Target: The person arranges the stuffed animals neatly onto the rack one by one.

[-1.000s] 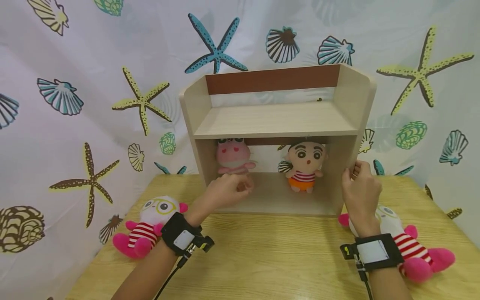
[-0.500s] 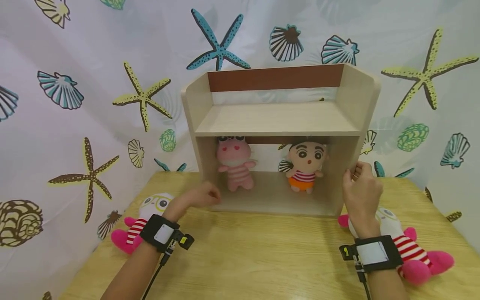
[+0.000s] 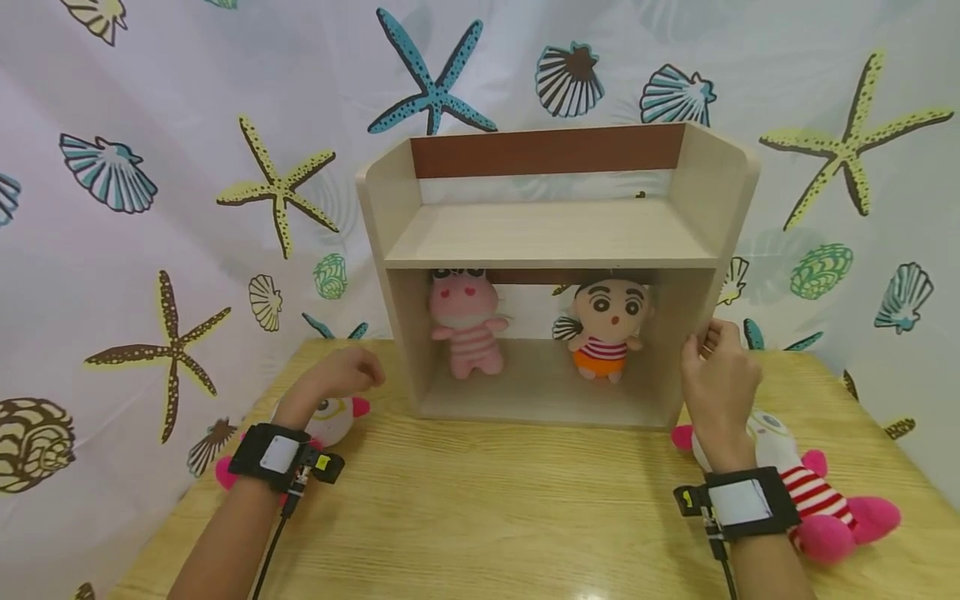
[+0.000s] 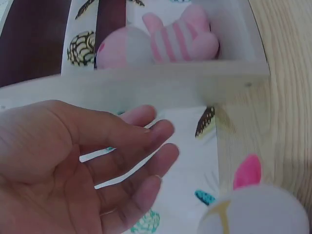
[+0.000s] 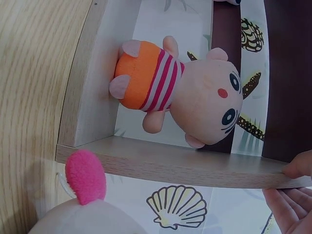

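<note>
My left hand [image 3: 341,372] hovers left of the wooden shelf [image 3: 551,237], fingers loosely bent and holding nothing; in the left wrist view its fingers [image 4: 146,136] are apart from the shelf's side. My right hand [image 3: 722,392] grips the right side panel, with the thumb on one face and the fingers on the other in the right wrist view. In the lower compartment a pink striped plush toy [image 3: 471,337] sits upright at the left. A plush boy doll [image 3: 606,329] with orange shorts sits at the right.
A white-and-pink plush toy [image 3: 330,425] lies on the wooden table [image 3: 487,508] behind the left wrist, partly hidden. Another plush toy [image 3: 821,496] in red and white stripes lies by the right forearm. A patterned curtain [image 3: 562,83] hangs behind.
My left hand has drawn away from the pink plush toy, leaving the compartment and moving left past the shelf. My right hand keeps its place on the side panel.
</note>
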`<action>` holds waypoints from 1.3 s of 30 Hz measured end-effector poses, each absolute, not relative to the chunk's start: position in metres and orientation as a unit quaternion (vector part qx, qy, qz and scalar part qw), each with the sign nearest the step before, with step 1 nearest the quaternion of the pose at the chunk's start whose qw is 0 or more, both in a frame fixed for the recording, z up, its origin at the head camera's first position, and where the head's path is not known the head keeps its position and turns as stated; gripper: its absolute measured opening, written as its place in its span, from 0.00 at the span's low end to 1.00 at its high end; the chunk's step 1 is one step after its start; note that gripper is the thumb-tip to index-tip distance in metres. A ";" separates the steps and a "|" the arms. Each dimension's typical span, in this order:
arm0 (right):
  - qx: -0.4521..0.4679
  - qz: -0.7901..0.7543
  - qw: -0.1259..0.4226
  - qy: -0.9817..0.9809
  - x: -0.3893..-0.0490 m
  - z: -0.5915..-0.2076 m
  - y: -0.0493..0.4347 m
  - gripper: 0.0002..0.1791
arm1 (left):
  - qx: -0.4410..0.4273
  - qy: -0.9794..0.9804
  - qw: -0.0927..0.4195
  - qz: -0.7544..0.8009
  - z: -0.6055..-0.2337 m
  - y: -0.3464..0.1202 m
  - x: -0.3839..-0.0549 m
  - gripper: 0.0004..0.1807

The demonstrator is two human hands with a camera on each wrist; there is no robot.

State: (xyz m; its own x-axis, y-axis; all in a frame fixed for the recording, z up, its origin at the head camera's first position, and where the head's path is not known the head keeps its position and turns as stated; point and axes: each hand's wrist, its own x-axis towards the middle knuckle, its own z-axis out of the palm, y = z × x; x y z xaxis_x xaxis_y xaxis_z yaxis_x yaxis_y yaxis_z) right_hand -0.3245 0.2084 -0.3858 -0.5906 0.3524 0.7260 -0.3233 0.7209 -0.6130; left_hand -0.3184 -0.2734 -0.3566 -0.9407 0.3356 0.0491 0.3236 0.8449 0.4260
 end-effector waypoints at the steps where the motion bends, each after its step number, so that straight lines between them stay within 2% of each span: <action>1: -0.009 0.372 0.452 -0.810 -0.324 -0.385 0.208 0.15 | 0.171 0.961 0.007 0.219 -0.356 -0.278 -0.318 0.10; 5: -0.007 0.371 0.452 -0.811 -0.324 -0.385 0.208 0.15 | 0.146 0.968 -0.006 0.204 -0.356 -0.296 -0.316 0.17; 15: -0.009 0.374 0.445 -0.814 -0.323 -0.388 0.205 0.15 | -0.018 0.979 0.109 0.174 -0.346 -0.332 -0.303 0.38; 23: -0.007 0.371 0.450 -0.812 -0.324 -0.387 0.206 0.15 | -0.038 0.972 0.145 0.183 -0.358 -0.351 -0.304 0.42; 33: -0.010 0.371 0.453 -0.811 -0.323 -0.387 0.208 0.14 | -0.061 0.961 0.174 0.206 -0.372 -0.349 -0.311 0.51; 39: -0.009 0.375 0.453 -0.809 -0.323 -0.386 0.209 0.14 | -0.083 0.954 0.191 0.216 -0.372 -0.345 -0.315 0.50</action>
